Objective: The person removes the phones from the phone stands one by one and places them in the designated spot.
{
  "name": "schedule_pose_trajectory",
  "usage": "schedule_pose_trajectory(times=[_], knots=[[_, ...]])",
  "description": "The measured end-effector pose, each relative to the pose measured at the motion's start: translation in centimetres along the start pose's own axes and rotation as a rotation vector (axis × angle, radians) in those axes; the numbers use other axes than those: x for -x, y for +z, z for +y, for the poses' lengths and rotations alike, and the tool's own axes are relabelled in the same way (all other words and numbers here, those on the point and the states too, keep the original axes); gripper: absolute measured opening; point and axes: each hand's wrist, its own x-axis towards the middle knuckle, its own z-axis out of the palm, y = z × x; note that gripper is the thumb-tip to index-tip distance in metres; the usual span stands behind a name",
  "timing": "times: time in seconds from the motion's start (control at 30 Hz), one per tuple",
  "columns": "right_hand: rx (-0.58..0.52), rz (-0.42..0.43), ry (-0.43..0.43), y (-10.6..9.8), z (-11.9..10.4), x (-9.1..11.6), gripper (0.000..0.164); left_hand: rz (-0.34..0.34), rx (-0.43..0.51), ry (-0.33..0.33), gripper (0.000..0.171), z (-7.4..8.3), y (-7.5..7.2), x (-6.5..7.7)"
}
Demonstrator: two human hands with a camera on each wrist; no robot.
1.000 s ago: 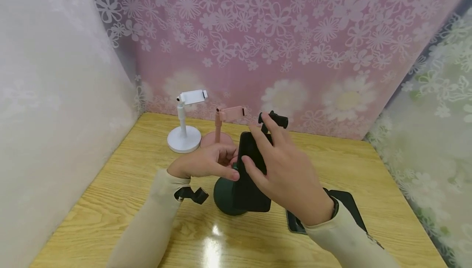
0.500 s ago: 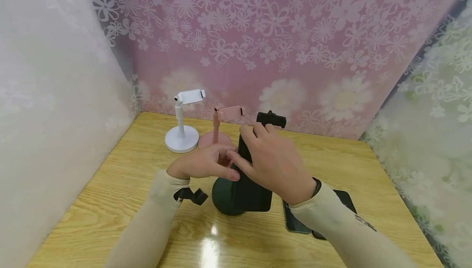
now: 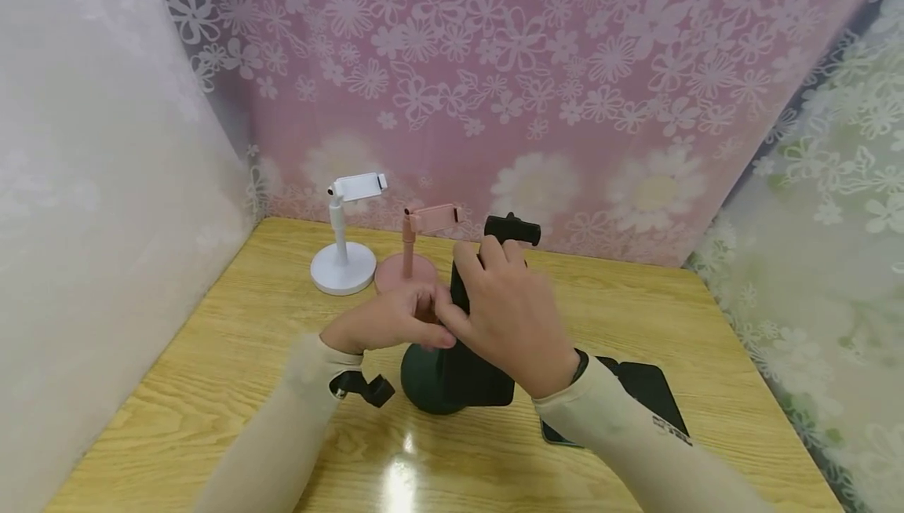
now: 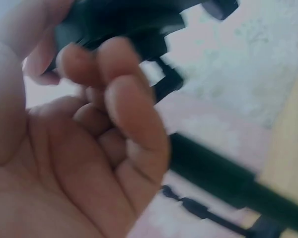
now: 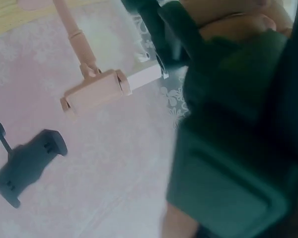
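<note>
A dark green phone stand with a round base [image 3: 424,383] stands mid-table, with a black phone [image 3: 480,380] held upright at its front. My left hand [image 3: 391,317] grips the stand's green phone holder [image 4: 129,20] from the left, its fingers curled in the left wrist view. Below them slants the stand's green post [image 4: 213,171]. My right hand [image 3: 508,317] holds the phone's upper part, fingers bent over the top and thumb at the left side, close to my left hand. In the right wrist view a green clamp end [image 5: 228,188] looms close; the hands hide most of the holder.
At the back stand a white phone stand [image 3: 344,274], a pink phone stand [image 3: 407,270] and a black phone stand [image 3: 512,229]. Right of my hands lie a dark phone [image 3: 653,391] and another phone [image 3: 558,433], partly under my right forearm. Curtains border the table.
My right hand has shifted left and its fingers have bent over the phone's top. Its thumb has moved from the phone's face to the left side. My left hand has barely moved.
</note>
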Motion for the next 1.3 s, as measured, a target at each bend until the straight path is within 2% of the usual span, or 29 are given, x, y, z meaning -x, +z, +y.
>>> schedule_pose_trajectory(times=[0.1, 0.3, 0.43, 0.6, 0.87, 1.13, 1.3], knots=[[-0.022, 0.047, 0.008, 0.5, 0.0, 0.1, 0.029, 0.053, 0.087, 0.032, 0.038, -0.9, 1.0, 0.2], [-0.076, 0.119, 0.025, 1.1, 0.1, 0.2, 0.026, 0.167, 0.253, 0.103, 0.036, -2.4, 3.0, 0.3], [-0.097, 0.142, 0.031, 1.2, 0.2, 0.2, 0.024, 0.192, 0.346, 0.156, 0.036, -2.9, 3.8, 0.2], [-0.118, 0.157, 0.048, 1.5, 0.1, 0.3, 0.023, 0.217, 0.410, 0.170, 0.039, -2.9, 4.1, 0.2], [-0.151, 0.155, 0.055, 1.6, 0.1, 0.5, 0.025, 0.222, 0.440, 0.123, 0.040, -3.0, 4.4, 0.1], [-0.200, 0.151, 0.044, 1.6, 0.4, 0.5, 0.031, 0.194, 0.416, 0.133, 0.034, -2.9, 4.2, 0.1], [-0.190, 0.156, 0.034, 1.7, 0.3, 0.6, 0.026, 0.162, 0.383, 0.139, 0.030, -2.8, 3.9, 0.1]])
